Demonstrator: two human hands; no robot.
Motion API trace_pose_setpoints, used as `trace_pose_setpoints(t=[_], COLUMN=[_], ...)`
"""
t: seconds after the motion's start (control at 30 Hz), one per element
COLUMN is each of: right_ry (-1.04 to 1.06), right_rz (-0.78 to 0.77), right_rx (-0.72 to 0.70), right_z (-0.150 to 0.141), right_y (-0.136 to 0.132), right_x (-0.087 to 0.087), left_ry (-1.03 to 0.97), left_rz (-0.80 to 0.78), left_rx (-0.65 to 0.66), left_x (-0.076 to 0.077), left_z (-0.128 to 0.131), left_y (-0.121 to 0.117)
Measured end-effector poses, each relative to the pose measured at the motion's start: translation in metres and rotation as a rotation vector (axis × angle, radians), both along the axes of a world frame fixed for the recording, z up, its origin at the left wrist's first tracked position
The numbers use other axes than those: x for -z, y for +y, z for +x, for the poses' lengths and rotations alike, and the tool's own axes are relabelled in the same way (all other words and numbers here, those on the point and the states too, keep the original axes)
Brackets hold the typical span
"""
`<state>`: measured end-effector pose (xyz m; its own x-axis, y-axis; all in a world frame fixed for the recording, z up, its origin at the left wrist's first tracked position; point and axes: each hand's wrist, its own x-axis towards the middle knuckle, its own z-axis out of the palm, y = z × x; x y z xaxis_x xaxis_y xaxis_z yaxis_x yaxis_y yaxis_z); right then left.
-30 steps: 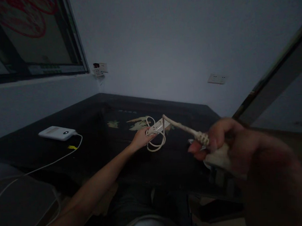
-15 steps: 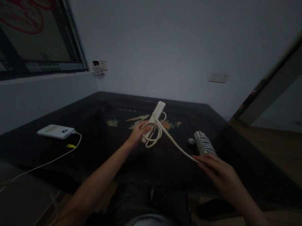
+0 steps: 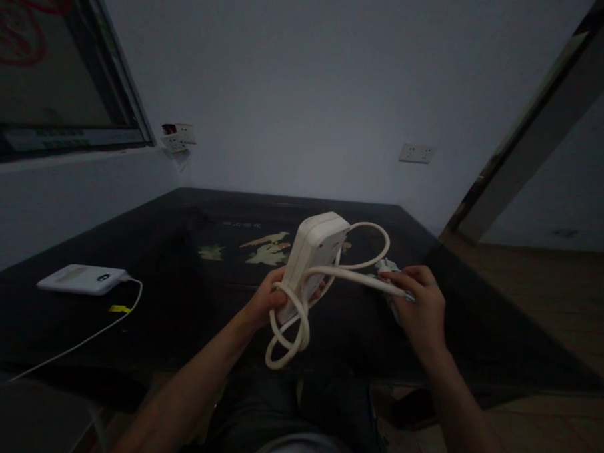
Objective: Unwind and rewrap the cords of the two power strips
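My left hand [image 3: 269, 301] is closed round the lower end of a white power strip [image 3: 313, 249], held upright above the dark table [image 3: 185, 305]. Loops of its white cable [image 3: 287, 334] hang below that hand, and another loop arcs out to the right of the strip. My right hand [image 3: 419, 301] pinches a stretch of this cable about level with the strip's middle. A small grey and white object lies on the table behind my right hand, mostly hidden.
A white power bank [image 3: 81, 279] with a white lead [image 3: 77, 343] lies on the table's left. Wall sockets [image 3: 177, 137] sit in the corner, and another socket [image 3: 417, 153] on the back wall. A window is upper left, and wooden floor on the right.
My left hand lifted the power strip off the table and brought it upright, closer to me. My right hand came down from near the camera and now pinches the cable beside the strip.
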<state>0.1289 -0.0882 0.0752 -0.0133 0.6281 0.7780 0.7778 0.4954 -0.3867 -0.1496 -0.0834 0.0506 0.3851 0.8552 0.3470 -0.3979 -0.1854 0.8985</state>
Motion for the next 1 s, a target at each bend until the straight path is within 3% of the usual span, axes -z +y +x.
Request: trace_pose_setpoints(t=[0.13,0.37,0.5,0.7,0.9,1.0], right_ry=[0.256,0.422,0.306,0.231,0.275,0.284], right_rz=[0.04,0.37,0.308,0.134,0.202,0.155], right_rx=[-0.005,0.082,0.023,-0.275,-0.308,-0.332], right_z=[-0.005,-0.008,-0.014,-0.021,-0.02,-0.019], right_y=[0.003,-0.014,-0.025,-0.025,-0.039,-0.04], right_x=[0.0,-0.016,-0.019,-0.012,-0.012,-0.013], left_ry=[0.189,0.262,0.256,0.301,0.515,0.535], left_rz=[0.17,0.247,0.239,0.265,0.463,0.496], left_rx=[0.003,-0.051,-0.036,-0.052,-0.099,-0.099], left_x=[0.002,0.002,0.007,-0.002,-0.016,-0.018], left_z=[-0.01,-0.018,-0.019,-0.016,-0.015,-0.015], left_y=[-0.006,-0.015,-0.013,-0.025,-0.028,-0.028])
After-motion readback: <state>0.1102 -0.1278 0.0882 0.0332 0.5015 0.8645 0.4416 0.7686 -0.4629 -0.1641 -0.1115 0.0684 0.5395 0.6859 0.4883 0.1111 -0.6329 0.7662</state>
